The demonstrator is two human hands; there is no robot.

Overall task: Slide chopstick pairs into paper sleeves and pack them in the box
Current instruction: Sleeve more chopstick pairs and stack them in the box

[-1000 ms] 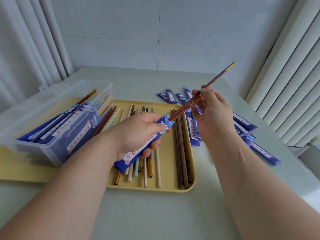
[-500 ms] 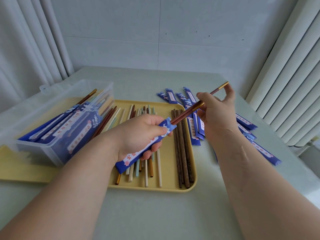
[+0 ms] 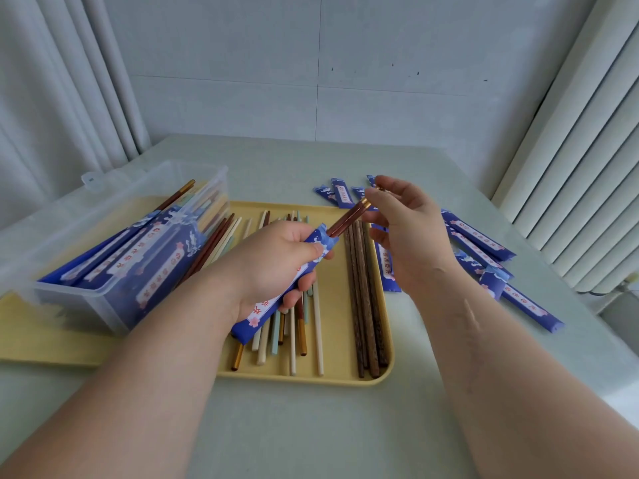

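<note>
Reading from the left: the clear box (image 3: 79, 295) holds filled sleeves; the left hand (image 3: 273, 267) grips a blue paper sleeve (image 3: 257, 314) above the tray (image 3: 311, 379), with the brown chopstick pair (image 3: 347, 219) sunk most of its length inside and its gilt ends protruding. The right hand (image 3: 408, 243) is unclenched, its thumb beside those ends, contact uncertain. Judged light, stiff and smooth, the pair should slide if pushed endwise at the tips, while the thin, crushable sleeve wants a loose hold near its mouth.
</note>
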